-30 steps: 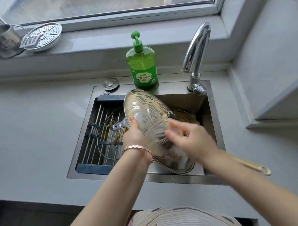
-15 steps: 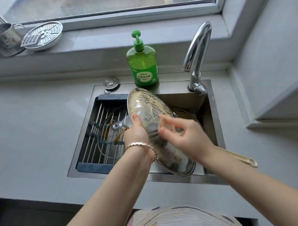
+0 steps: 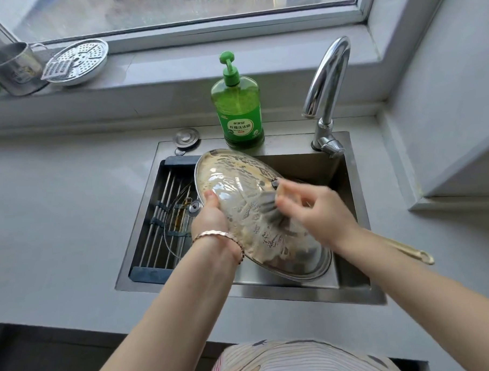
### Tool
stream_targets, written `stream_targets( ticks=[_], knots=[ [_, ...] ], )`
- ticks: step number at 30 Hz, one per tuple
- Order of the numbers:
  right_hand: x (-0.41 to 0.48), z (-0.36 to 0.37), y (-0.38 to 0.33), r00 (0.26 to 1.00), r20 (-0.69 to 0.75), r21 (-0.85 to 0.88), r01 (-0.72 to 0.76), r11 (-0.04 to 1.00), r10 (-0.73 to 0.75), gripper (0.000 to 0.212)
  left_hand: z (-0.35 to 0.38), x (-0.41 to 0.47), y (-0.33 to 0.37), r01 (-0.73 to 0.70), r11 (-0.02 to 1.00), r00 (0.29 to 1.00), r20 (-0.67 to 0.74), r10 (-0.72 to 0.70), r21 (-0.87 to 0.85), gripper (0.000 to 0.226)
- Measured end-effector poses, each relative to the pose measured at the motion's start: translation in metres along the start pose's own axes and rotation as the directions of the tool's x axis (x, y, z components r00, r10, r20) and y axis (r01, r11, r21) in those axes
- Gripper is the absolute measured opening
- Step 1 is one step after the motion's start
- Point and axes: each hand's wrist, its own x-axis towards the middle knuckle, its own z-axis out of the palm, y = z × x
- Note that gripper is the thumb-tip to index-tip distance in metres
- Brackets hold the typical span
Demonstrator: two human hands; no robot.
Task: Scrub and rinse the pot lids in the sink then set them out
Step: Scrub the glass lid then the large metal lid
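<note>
Left hand (image 3: pixel 211 217) grips a soapy glass lid (image 3: pixel 237 182) over the sink (image 3: pixel 307 165), right hand (image 3: pixel 320 213) clutches a scrubber (image 3: pixel 269 209), mid-scrub; rinsing probably follows

A lid (image 3: pixel 237 180) tilts over the sink (image 3: pixel 270 292); a second lid (image 3: pixel 180 217) lies on the rack (image 3: pixel 155 217) inside, left; bottle (image 3: pixel 238 112) and tap (image 3: pixel 324 86) stand behind.

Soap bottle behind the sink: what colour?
The soap bottle is translucent green, pump included; the head view shows it.
</note>
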Motion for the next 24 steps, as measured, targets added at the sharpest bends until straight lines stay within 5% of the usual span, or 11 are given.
stream_targets(
  ticks=[2, 6, 11, 16, 20, 24],
  knots=[
    [0.005, 0.000, 0.006, 0.999, -0.029, -0.048, -0.031, 0.998, 0.029, 0.044, 0.001, -0.002, -0.001, -0.005, 1.000, 1.000, -0.016, 0.005, -0.001, 0.031],
    [-0.038, 0.013, -0.009, 0.965, 0.192, -0.098, 0.199, 0.975, -0.177, 0.049, 0.000, -0.003, 0.001, 0.017, 1.000, 1.000, -0.017, -0.017, -0.018, 0.035],
    [-0.010, -0.004, 0.026, 0.998, 0.009, -0.066, -0.064, 0.996, 0.065, 0.040, 0.000, -0.003, 0.007, -0.010, 1.000, 1.000, -0.028, 0.010, -0.029, 0.031],
    [-0.045, 0.011, 0.015, 0.973, 0.165, -0.083, 0.175, 0.981, -0.159, 0.039, -0.003, 0.005, 0.014, -0.041, 0.995, 0.996, -0.088, 0.034, -0.089, 0.030],
    [-0.022, 0.002, 0.043, 0.997, -0.004, -0.044, -0.078, 0.996, 0.078, 0.039, -0.002, 0.012, 0.012, -0.035, 0.988, 0.996, -0.091, 0.022, -0.151, 0.031],
    [-0.044, 0.012, 0.023, 0.984, 0.105, -0.038, 0.152, 0.988, -0.147, 0.039, -0.002, 0.020, 0.014, -0.062, 0.983, 0.989, -0.141, 0.037, -0.175, 0.033]
  ],
)
